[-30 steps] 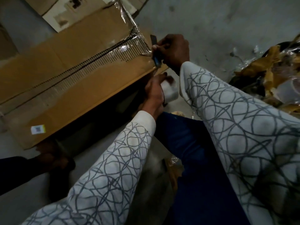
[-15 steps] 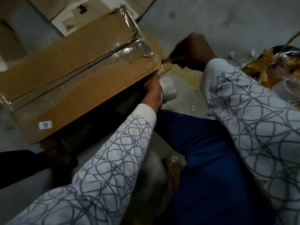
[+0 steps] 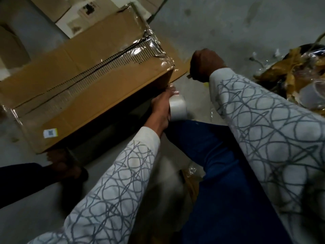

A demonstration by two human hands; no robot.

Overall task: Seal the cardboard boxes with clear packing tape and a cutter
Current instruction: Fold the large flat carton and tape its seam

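Note:
A brown cardboard box (image 3: 98,85) lies on the floor, its top seam covered by a strip of clear tape (image 3: 123,60) that wrinkles over the near right corner. My left hand (image 3: 162,107) holds a roll of clear packing tape (image 3: 178,110) just below that corner, fingers against the box's side. My right hand (image 3: 204,65) is a closed fist to the right of the box, gripping the cutter (image 3: 189,76); only a small tip shows beneath the fist.
More cardboard boxes (image 3: 82,13) lie behind on the grey floor. A heap of crumpled brown tape and plastic (image 3: 292,73) sits at the right. My blue-trousered leg (image 3: 219,155) fills the lower middle, and a foot (image 3: 61,162) rests below the box.
My right hand has drawn the cutter away from the box corner, rightward and down. The left hand with the roll stayed by the box's side.

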